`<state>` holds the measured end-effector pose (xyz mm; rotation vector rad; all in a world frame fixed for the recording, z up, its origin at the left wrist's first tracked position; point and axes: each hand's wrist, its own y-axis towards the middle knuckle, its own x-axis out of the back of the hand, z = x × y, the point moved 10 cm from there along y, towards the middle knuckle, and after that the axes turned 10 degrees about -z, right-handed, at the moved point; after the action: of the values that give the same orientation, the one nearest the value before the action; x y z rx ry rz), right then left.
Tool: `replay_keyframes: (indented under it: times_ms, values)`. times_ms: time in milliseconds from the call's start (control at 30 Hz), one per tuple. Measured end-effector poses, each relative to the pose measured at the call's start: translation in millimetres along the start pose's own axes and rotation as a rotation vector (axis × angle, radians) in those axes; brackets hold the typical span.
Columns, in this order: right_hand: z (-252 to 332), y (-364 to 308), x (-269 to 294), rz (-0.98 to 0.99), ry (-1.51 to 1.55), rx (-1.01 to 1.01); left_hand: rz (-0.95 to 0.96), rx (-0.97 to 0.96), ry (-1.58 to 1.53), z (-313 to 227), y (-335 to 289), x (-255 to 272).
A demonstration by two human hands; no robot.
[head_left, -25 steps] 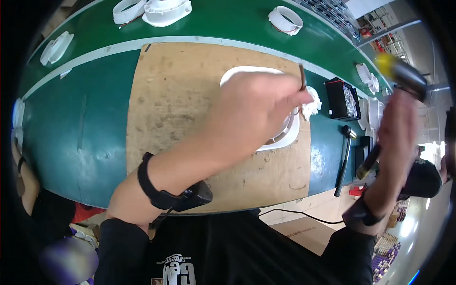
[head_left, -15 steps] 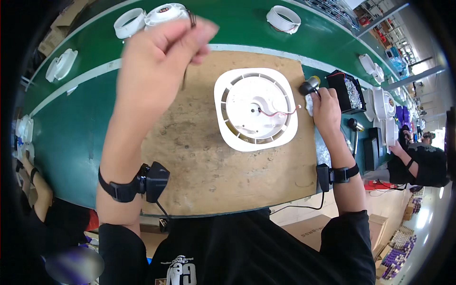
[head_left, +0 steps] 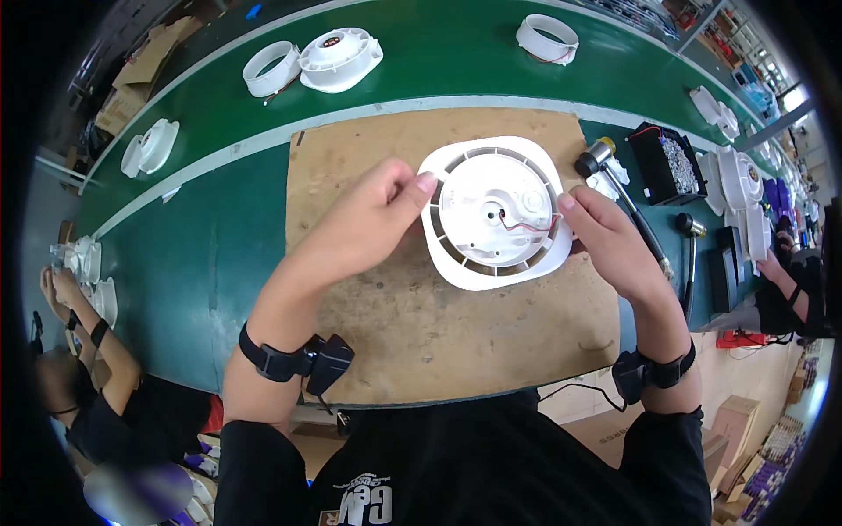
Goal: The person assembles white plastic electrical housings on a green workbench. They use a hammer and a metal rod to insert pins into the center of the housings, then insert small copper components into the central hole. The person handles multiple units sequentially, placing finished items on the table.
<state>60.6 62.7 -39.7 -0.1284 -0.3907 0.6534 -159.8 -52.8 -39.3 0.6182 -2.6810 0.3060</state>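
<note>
A white, rounded-square plastic fan housing [head_left: 491, 250] with a slotted ring lies over the brown board in front of me. A short red and dark wire comes out near its centre hole. My left hand [head_left: 373, 215] pinches the housing's left rim between thumb and fingers. On the opposite rim, my right hand [head_left: 607, 237] grips with the thumb on top and the fingers mostly hidden beneath. Close beyond my right hand lies a mallet [head_left: 599, 155] with a black and yellow head, its dark handle slanting toward me.
A second mallet [head_left: 691, 226] and a black box of small metal parts [head_left: 674, 167] sit at the right. The green conveyor [head_left: 447, 66] carries a white ring [head_left: 547, 39] and a white fan part [head_left: 340, 60]. Co-workers sit at both sides.
My left hand has come down from above the board, where it held a thin dark thing, to the housing. My right hand has left the mallet and taken the housing's right rim.
</note>
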Motion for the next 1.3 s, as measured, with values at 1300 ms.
replay_keyframes:
  times_ms: [1300]
  values:
    - [18.4,-20.1,51.5,-0.307,0.68,0.171,-0.18,-0.069,-0.281,-3.3,-41.1,6.5]
